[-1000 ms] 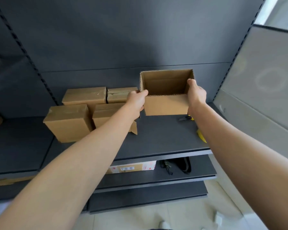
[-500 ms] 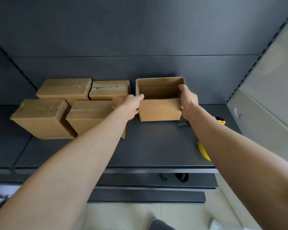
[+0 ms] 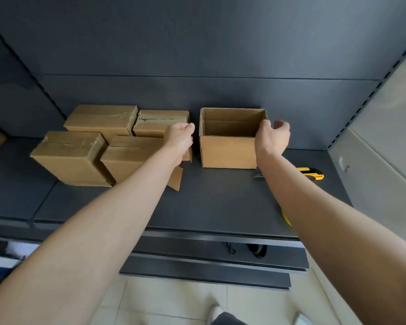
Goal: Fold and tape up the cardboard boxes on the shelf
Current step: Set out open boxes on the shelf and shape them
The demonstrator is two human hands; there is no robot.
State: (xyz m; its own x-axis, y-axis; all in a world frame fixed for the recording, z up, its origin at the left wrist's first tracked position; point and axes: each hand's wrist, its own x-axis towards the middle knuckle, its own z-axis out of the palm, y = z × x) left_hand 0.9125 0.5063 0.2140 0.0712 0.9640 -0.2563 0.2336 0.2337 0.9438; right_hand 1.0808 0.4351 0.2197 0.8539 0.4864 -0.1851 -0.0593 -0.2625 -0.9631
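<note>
An open-topped cardboard box stands upright on the dark grey shelf, towards the back wall. My left hand hovers just off the box's left side with a small gap, fingers loosely curled and holding nothing. My right hand is at the box's right wall, thumb by the top corner and fingers spread away from the cardboard. Several closed, taped boxes are grouped on the shelf to the left; one near my left wrist has a loose flap.
A yellow utility knife lies right of the open box. A yellow tape roll peeks out from under my right forearm near the shelf's front edge. Lower shelves hold black items. A pale side panel closes off the right.
The open box has been set down on the shelf. Both hands have let go of it and pulled slightly outward from its sides.
</note>
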